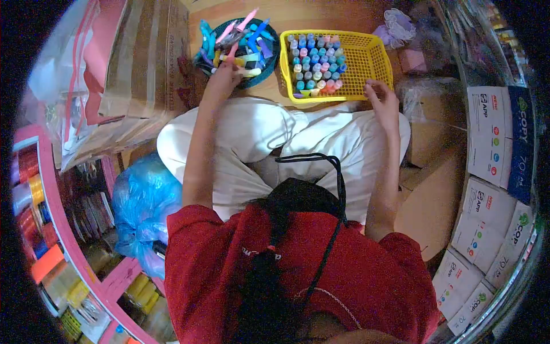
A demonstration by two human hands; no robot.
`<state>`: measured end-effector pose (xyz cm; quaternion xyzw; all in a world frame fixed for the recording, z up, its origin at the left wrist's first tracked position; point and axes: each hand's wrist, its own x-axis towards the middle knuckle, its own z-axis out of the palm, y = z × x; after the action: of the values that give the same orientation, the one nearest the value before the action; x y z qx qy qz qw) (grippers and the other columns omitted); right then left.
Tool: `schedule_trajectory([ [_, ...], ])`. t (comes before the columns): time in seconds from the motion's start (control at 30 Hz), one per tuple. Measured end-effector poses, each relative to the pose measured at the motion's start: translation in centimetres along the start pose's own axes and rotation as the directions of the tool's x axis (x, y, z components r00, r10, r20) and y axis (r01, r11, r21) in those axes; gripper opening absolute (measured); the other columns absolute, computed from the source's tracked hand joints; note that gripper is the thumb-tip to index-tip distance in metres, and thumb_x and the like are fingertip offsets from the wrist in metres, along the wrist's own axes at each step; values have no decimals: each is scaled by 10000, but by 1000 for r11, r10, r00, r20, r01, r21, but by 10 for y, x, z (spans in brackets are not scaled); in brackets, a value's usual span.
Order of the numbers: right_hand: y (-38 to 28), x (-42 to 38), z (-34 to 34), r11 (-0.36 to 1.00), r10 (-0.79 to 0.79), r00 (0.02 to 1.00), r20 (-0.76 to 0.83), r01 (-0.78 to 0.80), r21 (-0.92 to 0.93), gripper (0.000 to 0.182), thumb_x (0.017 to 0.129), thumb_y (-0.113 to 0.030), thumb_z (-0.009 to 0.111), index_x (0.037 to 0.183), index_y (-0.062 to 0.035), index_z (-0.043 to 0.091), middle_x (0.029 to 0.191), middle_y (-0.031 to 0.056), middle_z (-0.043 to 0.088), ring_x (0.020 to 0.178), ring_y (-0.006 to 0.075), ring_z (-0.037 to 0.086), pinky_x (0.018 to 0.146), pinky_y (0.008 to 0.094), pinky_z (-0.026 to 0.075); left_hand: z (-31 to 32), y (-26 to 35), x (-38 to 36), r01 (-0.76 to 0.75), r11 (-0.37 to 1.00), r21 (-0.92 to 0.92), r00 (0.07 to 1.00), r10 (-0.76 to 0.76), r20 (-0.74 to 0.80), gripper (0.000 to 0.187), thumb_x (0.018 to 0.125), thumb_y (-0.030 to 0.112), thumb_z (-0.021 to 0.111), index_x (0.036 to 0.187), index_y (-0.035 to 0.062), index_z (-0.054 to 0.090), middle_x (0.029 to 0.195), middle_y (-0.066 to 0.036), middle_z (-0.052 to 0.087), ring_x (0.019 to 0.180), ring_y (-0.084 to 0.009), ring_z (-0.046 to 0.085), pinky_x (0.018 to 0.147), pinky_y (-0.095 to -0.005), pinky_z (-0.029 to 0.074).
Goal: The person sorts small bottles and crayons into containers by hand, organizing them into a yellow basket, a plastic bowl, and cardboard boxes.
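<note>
My left hand reaches into a round dark blue basket heaped with coloured pens, and its fingers close on one pale pen among them. My right hand rests on the near right corner of a yellow plastic basket, fingers curled over the rim. Several capped markers stand upright in rows in the left half of that basket. Both baskets sit on a wooden floor in front of my crossed legs in white trousers.
Cardboard boxes and plastic bags stand at the left. A blue plastic bag lies by my left knee. A pink shelf holds tape rolls. Reams of copy paper are stacked at the right, beside flat cardboard.
</note>
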<state>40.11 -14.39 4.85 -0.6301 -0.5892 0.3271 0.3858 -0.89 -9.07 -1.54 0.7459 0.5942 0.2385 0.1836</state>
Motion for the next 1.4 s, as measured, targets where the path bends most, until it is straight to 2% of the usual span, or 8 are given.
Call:
schedule_trajectory([
  [0.17,-46,-24,10,996,-25,1000,20,23,82,213,813,-129,577,999,-27,595,840,72,637,738,123,589,699,261,463,-57,98,-23,6,935,-355,993,-48,-110,303,712,93,666,983,24,550,875,-119,621,779,-221,604,693,-326,475],
  [0.3,-83,-43,32,952,-304,933,191,303,36,281,749,-120,634,1018,-49,598,812,89,632,708,161,592,690,283,466,-50,166,-37,-214,850,-481,970,243,-1,257,698,104,693,924,34,591,869,-77,629,784,-180,608,703,-287,470],
  [0.43,-84,-50,32,949,-267,883,386,311,-54,280,706,-138,674,963,-39,626,850,112,626,738,215,597,691,296,460,-21,206,-38,-222,748,-625,933,349,87,296,698,103,687,965,53,570,961,-95,602,888,-199,588,776,-298,455],
  [0.5,-69,-47,22,990,-43,911,410,95,-108,266,695,-156,687,923,-28,639,893,124,619,776,244,595,704,309,455,-4,208,-30,-311,742,-594,914,405,28,307,701,111,680,974,48,556,962,-97,595,890,-221,580,780,-310,452],
  [0.67,-62,-30,7,882,-298,878,375,404,-244,274,692,-205,692,895,-28,646,881,115,571,817,265,569,737,336,444,24,199,-14,-453,730,-513,876,472,-102,290,708,140,668,958,51,550,936,-93,588,869,-264,562,781,-345,445],
  [0.87,-64,-13,0,943,-127,859,497,260,-208,249,716,-195,679,888,-19,641,861,122,588,797,278,582,721,326,454,34,188,-8,-451,793,-409,891,430,-148,319,702,167,676,984,92,546,926,-68,588,884,-270,551,774,-355,434],
  [1.13,18,30,11,882,3,993,114,51,-468,369,629,-348,738,745,-10,645,679,160,624,646,312,611,634,378,475,50,145,-2,-324,942,-84,932,303,-198,283,722,253,656,981,162,588,1073,-31,518,982,-238,498,817,-359,389],
  [1.4,80,59,63,799,-51,993,104,103,-592,277,580,-146,717,779,17,613,733,213,605,703,373,594,659,430,475,54,140,-2,-305,950,-71,932,283,-229,181,727,214,619,898,157,615,1026,-30,525,929,-222,508,816,-350,365],
])
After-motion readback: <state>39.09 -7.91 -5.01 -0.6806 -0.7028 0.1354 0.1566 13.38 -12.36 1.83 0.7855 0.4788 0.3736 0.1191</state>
